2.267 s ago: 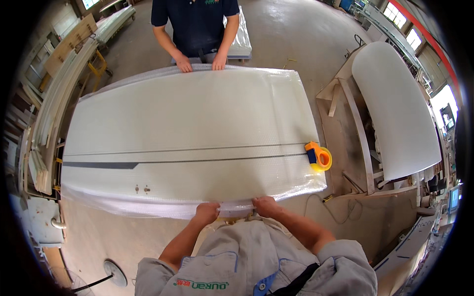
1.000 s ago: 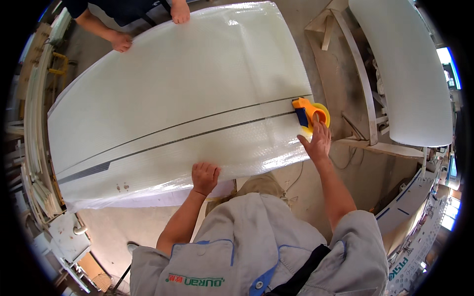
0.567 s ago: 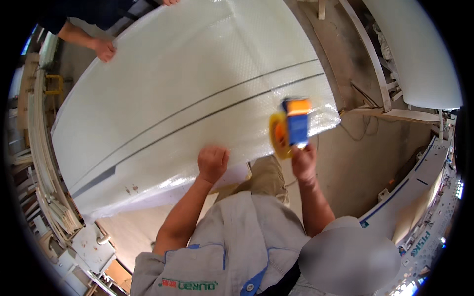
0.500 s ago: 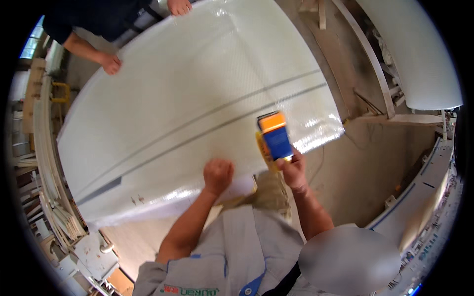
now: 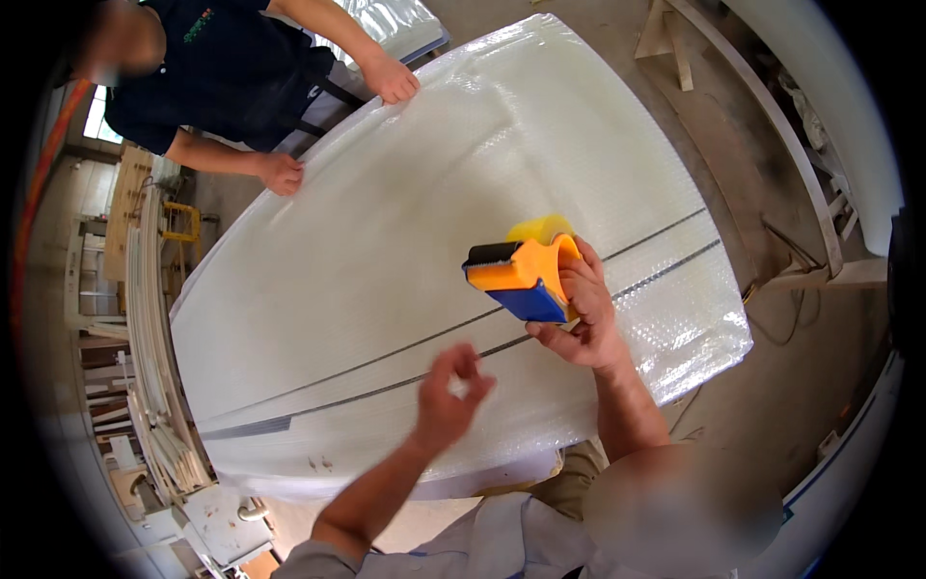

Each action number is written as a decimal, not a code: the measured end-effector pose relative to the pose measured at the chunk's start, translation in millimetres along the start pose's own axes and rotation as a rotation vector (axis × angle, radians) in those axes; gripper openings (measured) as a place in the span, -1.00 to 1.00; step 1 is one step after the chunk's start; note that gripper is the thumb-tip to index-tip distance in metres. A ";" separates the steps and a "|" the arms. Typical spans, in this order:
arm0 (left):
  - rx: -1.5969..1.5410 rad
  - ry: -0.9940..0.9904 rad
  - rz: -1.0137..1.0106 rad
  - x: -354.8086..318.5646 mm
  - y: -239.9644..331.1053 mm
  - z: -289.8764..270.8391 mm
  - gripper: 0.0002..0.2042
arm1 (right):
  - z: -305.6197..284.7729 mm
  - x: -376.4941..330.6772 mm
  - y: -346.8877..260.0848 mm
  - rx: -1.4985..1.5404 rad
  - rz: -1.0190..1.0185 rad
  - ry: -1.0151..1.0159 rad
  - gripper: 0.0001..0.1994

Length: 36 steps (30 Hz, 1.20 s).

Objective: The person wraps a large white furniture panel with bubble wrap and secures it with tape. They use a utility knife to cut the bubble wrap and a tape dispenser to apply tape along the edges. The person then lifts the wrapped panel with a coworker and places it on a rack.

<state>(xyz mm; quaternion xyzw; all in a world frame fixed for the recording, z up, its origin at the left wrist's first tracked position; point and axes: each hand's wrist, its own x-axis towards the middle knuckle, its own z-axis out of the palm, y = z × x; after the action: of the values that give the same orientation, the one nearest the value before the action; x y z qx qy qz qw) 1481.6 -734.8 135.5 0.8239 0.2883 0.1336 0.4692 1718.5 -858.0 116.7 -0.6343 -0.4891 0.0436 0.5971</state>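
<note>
Right hand [image 5: 590,311] wrapped round tape dispenser [image 5: 521,277] | left hand [image 5: 446,398] blurred, half-open, apparently empty | risk: low dispenser pass could snag bubble wrap [image 5: 367,251]

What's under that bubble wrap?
Through the bubble wrap, a pale panel shows, with two dark lines, a grey strip and small brown marks. The panel's underside is covered, so whatever supports its middle can't be seen.

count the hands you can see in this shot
4: the right hand holds the tape dispenser; the left hand is over the wrapped panel; a co-worker's hand and their other hand are at its far edge.
</note>
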 end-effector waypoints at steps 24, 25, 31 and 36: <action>0.248 -0.491 0.038 413.5 83.4 13.1 -0.84 | -44.5 3.7 2.0 0.647 0.858 0.335 -0.51; 0.330 -0.384 0.180 459.1 67.3 7.5 -0.84 | -54.0 2.7 1.2 0.626 0.905 0.341 -0.50; 0.709 0.025 0.199 647.8 58.5 -35.6 -0.69 | -86.3 4.2 9.0 0.590 0.919 0.362 -0.45; 0.888 -0.096 0.171 689.4 15.2 -39.0 -0.64 | -88.7 36.2 7.7 0.550 0.965 0.364 -0.42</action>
<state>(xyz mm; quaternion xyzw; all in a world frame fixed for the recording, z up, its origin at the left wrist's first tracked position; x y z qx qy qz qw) 2017.9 -299.6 134.1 0.9714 0.2267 -0.0031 0.0706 1798.3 -895.6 154.8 -0.6043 -0.0052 0.3266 0.7268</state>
